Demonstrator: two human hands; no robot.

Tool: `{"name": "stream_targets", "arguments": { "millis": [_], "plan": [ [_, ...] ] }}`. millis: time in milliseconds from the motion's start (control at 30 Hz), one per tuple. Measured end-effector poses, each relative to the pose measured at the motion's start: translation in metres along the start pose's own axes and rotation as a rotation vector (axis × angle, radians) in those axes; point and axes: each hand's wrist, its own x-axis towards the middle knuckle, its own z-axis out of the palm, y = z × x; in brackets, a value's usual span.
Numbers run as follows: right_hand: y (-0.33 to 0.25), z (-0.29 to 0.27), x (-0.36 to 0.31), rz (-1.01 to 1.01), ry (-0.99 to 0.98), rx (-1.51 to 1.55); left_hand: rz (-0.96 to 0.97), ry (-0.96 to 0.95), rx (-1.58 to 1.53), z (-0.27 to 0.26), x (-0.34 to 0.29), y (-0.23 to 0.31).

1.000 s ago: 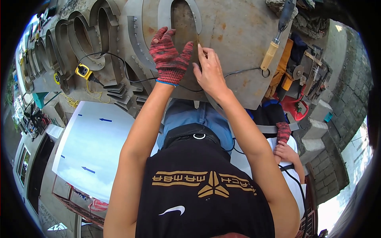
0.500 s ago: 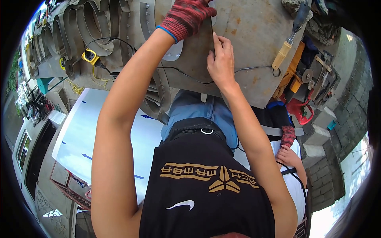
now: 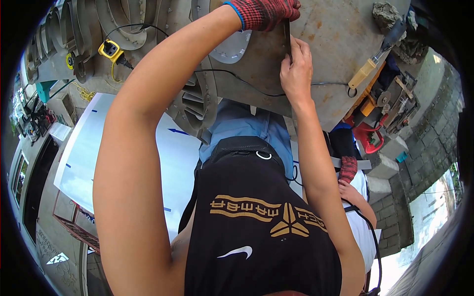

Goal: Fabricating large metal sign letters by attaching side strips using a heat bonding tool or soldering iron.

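Observation:
My left hand [image 3: 266,13], in a red and black knit glove with a blue cuff, is closed at the top edge of the view on the far part of a thin dark metal strip [image 3: 287,37]. The strip appears nearly edge-on above the metal tabletop [image 3: 333,44]. Bare, my right hand [image 3: 297,74] has its thumb and fingers at the strip's near end, seemingly pinching it. Left of the strip lies a rounded metal piece [image 3: 232,49] with small tabs along its rim. Part of the strip is hidden by my hands.
A black cord [image 3: 237,78] crosses the table toward a wooden-handled tool [image 3: 364,73], like a large soldering iron. Curved metal strips [image 3: 79,29] and a yellow power socket [image 3: 111,50] are at left. A white sheet [image 3: 118,143] lies lower left; another person's arm [image 3: 349,169] is at right.
The view has shifted, so the table and its things appear farther right and higher. Both my hands stay at the strip and have also moved rightward in view.

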Motion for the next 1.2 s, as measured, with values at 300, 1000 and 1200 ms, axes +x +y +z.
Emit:
{"name": "stream_targets", "arguments": {
  "millis": [300, 1000, 1200],
  "plan": [
    [0.008, -0.012, 0.009, -0.041, -0.056, -0.023, 0.000, 0.234, -0.209, 0.025, 0.007, 0.000],
    [0.014, -0.015, 0.012, -0.065, -0.095, -0.026, -0.017, 0.190, -0.205, 0.036, 0.004, 0.000],
    [0.017, -0.014, 0.012, -0.092, -0.070, -0.023, -0.001, 0.279, -0.132, 0.036, -0.005, 0.001]
  ]
}}
